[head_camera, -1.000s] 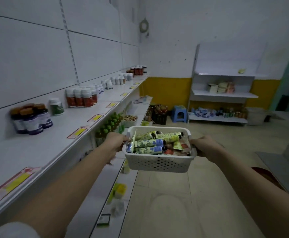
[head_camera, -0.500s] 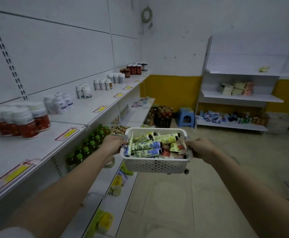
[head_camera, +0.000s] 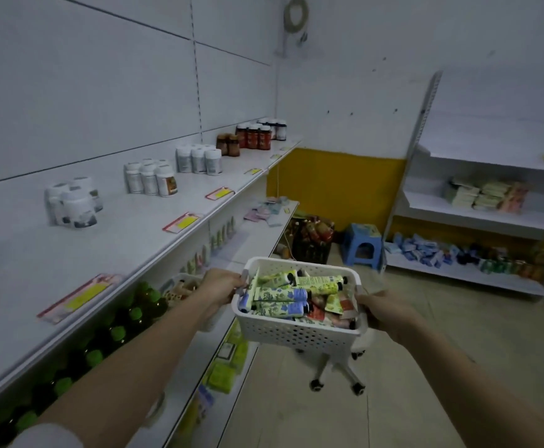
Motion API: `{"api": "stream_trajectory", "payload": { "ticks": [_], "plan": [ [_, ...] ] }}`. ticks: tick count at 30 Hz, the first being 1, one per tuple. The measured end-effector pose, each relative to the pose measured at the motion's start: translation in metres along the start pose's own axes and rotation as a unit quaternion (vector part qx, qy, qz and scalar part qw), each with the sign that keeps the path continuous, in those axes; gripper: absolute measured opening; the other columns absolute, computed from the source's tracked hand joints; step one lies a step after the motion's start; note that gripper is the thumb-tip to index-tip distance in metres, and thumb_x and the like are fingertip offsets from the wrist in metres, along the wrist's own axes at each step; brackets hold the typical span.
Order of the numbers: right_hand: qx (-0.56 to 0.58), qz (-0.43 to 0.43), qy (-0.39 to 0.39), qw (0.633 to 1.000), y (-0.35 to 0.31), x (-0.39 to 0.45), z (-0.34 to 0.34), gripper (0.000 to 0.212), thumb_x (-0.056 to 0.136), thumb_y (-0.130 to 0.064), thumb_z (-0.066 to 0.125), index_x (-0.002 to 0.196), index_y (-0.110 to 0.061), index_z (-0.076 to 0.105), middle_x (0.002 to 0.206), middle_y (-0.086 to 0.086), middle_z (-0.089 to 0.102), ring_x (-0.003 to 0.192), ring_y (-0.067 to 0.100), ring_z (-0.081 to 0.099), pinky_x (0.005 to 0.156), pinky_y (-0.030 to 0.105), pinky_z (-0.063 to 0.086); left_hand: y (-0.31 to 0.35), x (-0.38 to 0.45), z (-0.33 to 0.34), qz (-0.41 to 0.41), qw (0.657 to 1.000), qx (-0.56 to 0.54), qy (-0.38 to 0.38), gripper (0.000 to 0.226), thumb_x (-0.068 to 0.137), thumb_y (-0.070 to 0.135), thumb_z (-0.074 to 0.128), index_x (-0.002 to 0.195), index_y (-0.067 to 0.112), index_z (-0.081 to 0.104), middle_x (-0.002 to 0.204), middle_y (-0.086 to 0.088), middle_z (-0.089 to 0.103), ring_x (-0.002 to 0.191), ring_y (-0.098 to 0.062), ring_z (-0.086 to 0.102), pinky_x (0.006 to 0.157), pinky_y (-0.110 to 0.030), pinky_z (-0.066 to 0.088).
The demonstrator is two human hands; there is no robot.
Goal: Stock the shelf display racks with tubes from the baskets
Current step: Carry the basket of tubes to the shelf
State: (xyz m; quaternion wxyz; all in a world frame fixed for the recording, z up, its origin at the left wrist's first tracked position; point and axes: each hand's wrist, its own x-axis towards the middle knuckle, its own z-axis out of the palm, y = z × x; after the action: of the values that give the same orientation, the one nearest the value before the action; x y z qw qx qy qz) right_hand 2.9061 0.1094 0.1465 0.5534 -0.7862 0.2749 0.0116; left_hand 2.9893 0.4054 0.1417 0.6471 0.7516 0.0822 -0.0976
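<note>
Head view: a white perforated basket [head_camera: 299,321] heaped with floral-print tubes [head_camera: 280,294] is carried in the air above the aisle floor, just right of the long shelf [head_camera: 128,244] that holds groups of white bottles [head_camera: 151,177]. A wheeled base [head_camera: 338,373] stands on the floor right under it.

The risk, as I judge it: the tubes lie loose and piled to the rim, so a tilt or a knock against the shelf edge could spill some; the wheeled base could trip the walker.

The left hand [head_camera: 222,286] curls round the basket's left end; the right hand [head_camera: 382,313] grips the right end. Both grips are closed on the rim; neither touches a tube.
</note>
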Motion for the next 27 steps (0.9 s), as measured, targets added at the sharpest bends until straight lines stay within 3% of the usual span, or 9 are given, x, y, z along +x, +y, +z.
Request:
{"api": "stream_trajectory", "payload": {
  "ticks": [3, 5, 9, 13, 17, 20, 23, 27],
  "plan": [
    [0.002, 0.003, -0.009, 1.0, -0.025, 0.067, -0.006, 0.033, 0.099, -0.018, 0.056, 0.105, 0.013, 0.065, 0.092, 0.024, 0.068, 0.071, 0.024, 0.065, 0.056, 0.029, 0.053, 0.026, 0.064, 0.024, 0.005, 1.0, 0.0, 0.01, 0.009, 0.088, 0.0, 0.065, 0.09, -0.006, 0.07, 0.084, -0.021, 0.065, 0.061, -0.024, 0.057, 0.05, -0.022, 0.045],
    [0.001, 0.014, -0.013, 1.0, -0.038, 0.11, -0.01, 0.031, 0.099, -0.019, 0.056, 0.104, 0.01, 0.066, 0.091, 0.021, 0.069, 0.071, 0.023, 0.065, 0.055, 0.027, 0.052, 0.039, 0.104, 0.042, 0.001, 1.0, -0.004, 0.018, 0.013, 0.086, 0.001, 0.068, 0.097, -0.006, 0.07, 0.093, -0.02, 0.067, 0.065, -0.022, 0.06, 0.044, -0.017, 0.047],
    [0.006, 0.007, -0.034, 0.999, -0.064, 0.208, -0.013, 0.028, 0.098, -0.017, 0.057, 0.101, 0.009, 0.067, 0.086, 0.019, 0.069, 0.069, 0.022, 0.065, 0.053, 0.027, 0.05, 0.055, 0.184, 0.073, -0.009, 1.0, -0.01, 0.027, 0.007, 0.087, 0.006, 0.07, 0.081, 0.003, 0.068, 0.091, -0.017, 0.069, 0.064, -0.018, 0.062, 0.052, -0.021, 0.052],
    [0.008, -0.001, -0.069, 0.998, -0.083, 0.311, -0.007, 0.022, 0.099, -0.018, 0.056, 0.097, 0.003, 0.065, 0.082, 0.013, 0.067, 0.068, 0.019, 0.065, 0.044, 0.022, 0.049, 0.062, 0.26, 0.105, -0.022, 0.997, -0.022, 0.073, 0.011, 0.087, 0.007, 0.07, 0.078, 0.002, 0.067, 0.08, -0.014, 0.067, 0.056, -0.014, 0.062, 0.044, -0.017, 0.05],
    [0.009, -0.011, -0.112, 0.994, -0.108, 0.41, -0.003, 0.019, 0.097, -0.016, 0.059, 0.084, -0.001, 0.063, 0.084, 0.016, 0.068, 0.072, 0.023, 0.067, 0.06, 0.032, 0.056, 0.08, 0.33, 0.134, -0.034, 0.989, -0.034, 0.141, 0.008, 0.086, 0.004, 0.07, 0.085, -0.002, 0.067, 0.08, -0.015, 0.065, 0.055, -0.018, 0.059, 0.039, -0.016, 0.045],
    [0.007, -0.019, -0.136, 0.991, -0.131, 0.473, 0.001, 0.02, 0.093, -0.018, 0.064, 0.08, -0.002, 0.063, 0.078, 0.014, 0.067, 0.068, 0.024, 0.067, 0.062, 0.035, 0.057, 0.094, 0.375, 0.147, -0.035, 0.983, -0.05, 0.176, 0.022, 0.085, 0.002, 0.071, 0.103, -0.01, 0.067, 0.074, -0.01, 0.063, 0.05, -0.014, 0.056, 0.038, -0.015, 0.043],
    [-0.017, -0.022, -0.174, 0.984, -0.156, 0.528, 0.013, 0.022, 0.092, -0.02, 0.067, 0.084, 0.001, 0.066, 0.08, 0.015, 0.069, 0.068, 0.024, 0.069, 0.059, 0.033, 0.058, 0.098, 0.414, 0.151, -0.048, 0.979, -0.039, 0.194, 0.025, 0.084, 0.005, 0.073, 0.107, -0.005, 0.069, 0.08, -0.009, 0.064, 0.06, -0.017, 0.059, 0.047, -0.019, 0.046],
    [-0.036, -0.029, -0.22, 0.974, -0.185, 0.592, 0.047, 0.022, 0.092, -0.018, 0.066, 0.085, 0.003, 0.066, 0.081, 0.017, 0.068, 0.072, 0.028, 0.068, 0.069, 0.041, 0.058, 0.093, 0.47, 0.14, -0.067, 0.972, -0.019, 0.223, 0.022, 0.085, 0.012, 0.074, 0.097, -0.005, 0.071, 0.09, -0.018, 0.066, 0.077, -0.024, 0.062, 0.067, -0.032, 0.047]
  ]
}}
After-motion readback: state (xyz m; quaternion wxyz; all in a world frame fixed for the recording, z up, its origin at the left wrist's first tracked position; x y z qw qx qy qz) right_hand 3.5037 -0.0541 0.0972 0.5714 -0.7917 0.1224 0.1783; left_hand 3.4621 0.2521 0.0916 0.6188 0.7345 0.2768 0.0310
